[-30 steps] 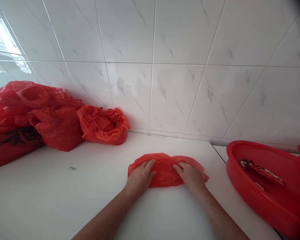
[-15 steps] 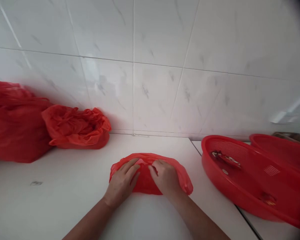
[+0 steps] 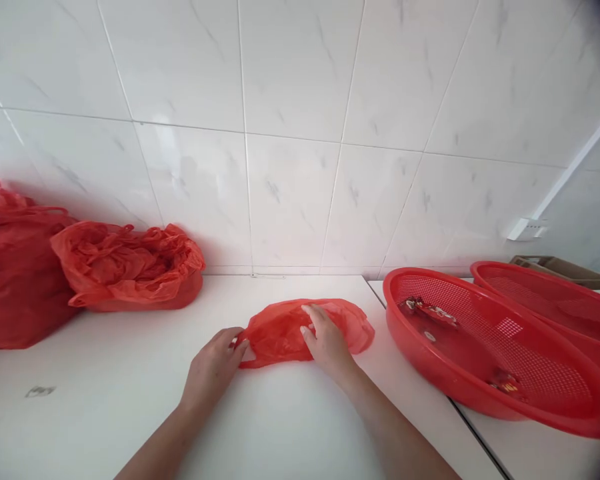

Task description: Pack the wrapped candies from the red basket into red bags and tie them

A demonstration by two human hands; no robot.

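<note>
A thin red plastic bag point(image 3: 280, 331) lies flattened on the white table in front of me. My left hand point(image 3: 213, 367) pinches the bag's left end, where a loop like a handle shows beside the fingertips. Over the bag's middle right is my right hand point(image 3: 327, 339), its thumb and fingers apart and holding nothing. Its fingertips are at the bag's surface; I cannot tell whether they press on it.
A large red basket point(image 3: 460, 393) with a few small wrapped items stands at the right, a second red basket point(image 3: 545, 300) behind it. Red bags stand at the left: a bulky one point(image 3: 20, 280) and an open one stuffed with crumpled bags point(image 3: 135, 267). Tiled wall behind.
My left hand has moved left to the bag's end and pinches it there. The bag is now stretched flatter. My right hand's fingers have spread. The view has turned slightly right.
</note>
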